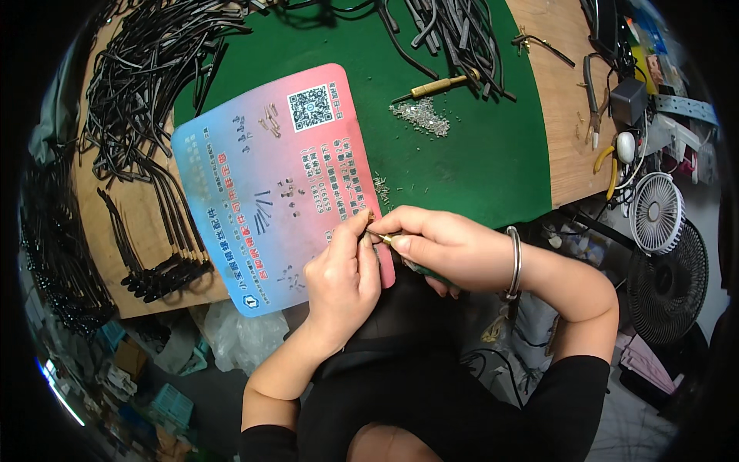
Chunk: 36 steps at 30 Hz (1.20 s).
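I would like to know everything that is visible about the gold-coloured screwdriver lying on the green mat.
The slim screwdriver looks metallic, with a thicker handle and a thin, darker shaft. It lies on the green mat, shaft pointing left, beside a pile of small silvery parts. Its right end reaches black strips; contact is unclear.

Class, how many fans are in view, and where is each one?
2: a white fan at the far right, and a black fan just below it in the picture, partly behind it. Others may be hidden.
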Motion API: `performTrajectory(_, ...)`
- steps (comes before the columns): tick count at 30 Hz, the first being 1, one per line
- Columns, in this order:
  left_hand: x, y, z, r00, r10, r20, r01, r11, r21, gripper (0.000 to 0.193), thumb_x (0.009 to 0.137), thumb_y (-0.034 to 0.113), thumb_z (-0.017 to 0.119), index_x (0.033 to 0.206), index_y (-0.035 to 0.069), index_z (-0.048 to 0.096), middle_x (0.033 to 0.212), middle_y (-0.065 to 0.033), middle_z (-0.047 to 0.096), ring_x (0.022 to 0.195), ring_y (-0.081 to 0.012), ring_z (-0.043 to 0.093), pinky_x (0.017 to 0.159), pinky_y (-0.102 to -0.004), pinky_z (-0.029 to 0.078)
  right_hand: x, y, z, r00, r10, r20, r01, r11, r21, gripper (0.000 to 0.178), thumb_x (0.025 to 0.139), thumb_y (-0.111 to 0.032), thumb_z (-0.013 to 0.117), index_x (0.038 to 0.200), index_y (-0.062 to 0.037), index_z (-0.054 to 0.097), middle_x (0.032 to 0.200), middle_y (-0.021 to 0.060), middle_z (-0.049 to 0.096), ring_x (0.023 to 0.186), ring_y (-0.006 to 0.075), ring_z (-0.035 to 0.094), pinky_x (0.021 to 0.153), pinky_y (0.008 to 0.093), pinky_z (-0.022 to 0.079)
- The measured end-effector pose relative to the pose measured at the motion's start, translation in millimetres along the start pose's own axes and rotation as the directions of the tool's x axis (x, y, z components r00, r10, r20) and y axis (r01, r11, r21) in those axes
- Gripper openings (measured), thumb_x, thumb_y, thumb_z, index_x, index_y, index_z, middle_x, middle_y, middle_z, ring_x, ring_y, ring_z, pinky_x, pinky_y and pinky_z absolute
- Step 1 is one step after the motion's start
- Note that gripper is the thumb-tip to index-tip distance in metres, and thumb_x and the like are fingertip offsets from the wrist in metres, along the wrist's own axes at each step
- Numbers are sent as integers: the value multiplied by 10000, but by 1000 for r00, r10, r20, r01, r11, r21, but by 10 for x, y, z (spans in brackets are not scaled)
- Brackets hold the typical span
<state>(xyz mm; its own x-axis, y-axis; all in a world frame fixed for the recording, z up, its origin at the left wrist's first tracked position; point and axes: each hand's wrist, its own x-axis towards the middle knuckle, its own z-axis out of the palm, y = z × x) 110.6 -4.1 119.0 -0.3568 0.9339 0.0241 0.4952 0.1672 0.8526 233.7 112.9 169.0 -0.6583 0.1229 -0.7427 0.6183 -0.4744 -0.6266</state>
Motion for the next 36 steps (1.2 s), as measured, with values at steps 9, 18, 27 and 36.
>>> performTrajectory(9, 4, -31, 29, 1000, 11, -27, -11, 1000, 2, 217, 819, -35, 542, 1031, -28, 583, 781, -178, 651, 674, -284, 667, 578, -334, 524, -51, -39, 83, 999, 49, -23, -47, 997, 68, 323, 970, -200, 356, 1250, -60, 437, 749, 12, 515, 503, 65, 493, 424, 213, 425)
performTrajectory(18, 13, 4, -34, 993, -100, 64, 104, 993, -59, 228, 838, -36, 533, 1061, -48, 576, 892, -162, 665, 818, -211, 674, 721, -291, 515, -10, -124, 42, 1000, 15, -15, -17, 994, -105, 322, 958, -209, 383, 1221, -34, 445, 770, 42, 533, 511, 85, 497, 427, 230, 429)
performTrajectory(27, 61, -72, -56, 996, -10, 88, 17, 996, -84, 223, 820, -48, 532, 1041, -35, 561, 795, -187, 644, 696, -269, 667, 610, -317, 515, 1, -233, 36, 999, 18, -41, -27, 975, -220, 286, 920, -181, 394, 1098, 28, 476, 852, 182, 606, 741, 308, 602, 689, 387, 480)
performTrajectory(36, 174, 27, -295, 741, -401, 539, 666, 540, -515, 249, 915, 19, 469, 1156, -45, 474, 911, -123, 645, 549, -114, 562, 523, -223, 473, -192, 102, -132, 919, -381, -100, 266, 788, -556, 352, 918, -275, 458, 1129, 5, 481, 1020, 208, 584, 967, 358, 564, 840, 415, 443)
